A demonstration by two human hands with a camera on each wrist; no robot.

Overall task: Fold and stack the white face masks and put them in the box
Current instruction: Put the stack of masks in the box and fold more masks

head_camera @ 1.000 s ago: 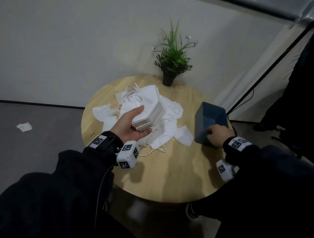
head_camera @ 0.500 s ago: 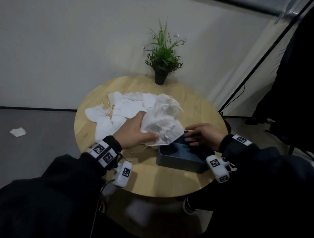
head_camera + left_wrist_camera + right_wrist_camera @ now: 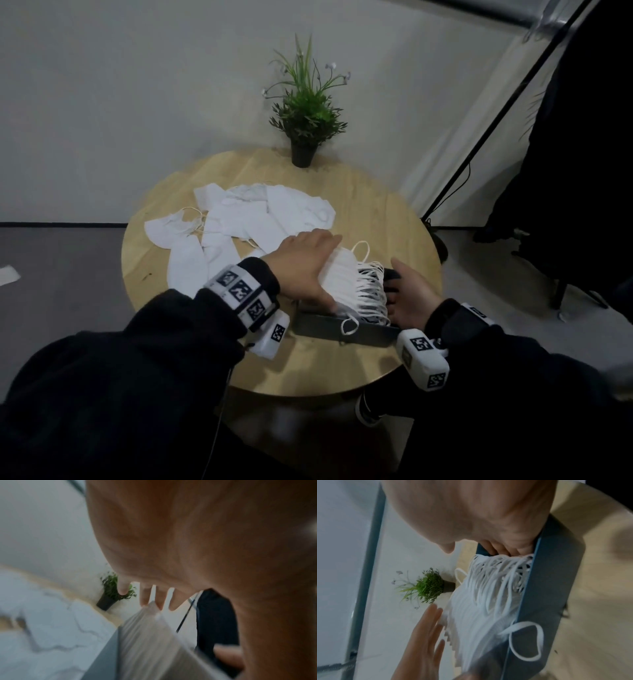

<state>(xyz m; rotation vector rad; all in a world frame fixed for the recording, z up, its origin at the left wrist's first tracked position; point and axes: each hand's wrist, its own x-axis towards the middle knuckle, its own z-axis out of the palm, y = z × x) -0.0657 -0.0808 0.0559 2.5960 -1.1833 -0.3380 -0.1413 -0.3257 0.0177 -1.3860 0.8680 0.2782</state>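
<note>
lower than a moment ago, the stack of masks (image 3: 342, 284) now stands partly in the blue box (image 3: 342, 330), our left hand (image 3: 305, 270) pinching it between thumb and fingers. our right hand (image 3: 411, 294) grips the box's end wall, and loose masks (image 3: 239, 219) lie behind on the table (image 3: 359, 205).

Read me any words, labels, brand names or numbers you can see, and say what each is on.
None can be read in any view.
The wristbands and wrist cameras bear only black-and-white square code patterns, no letters or digits.
The box and the stacked masks show no print.
</note>
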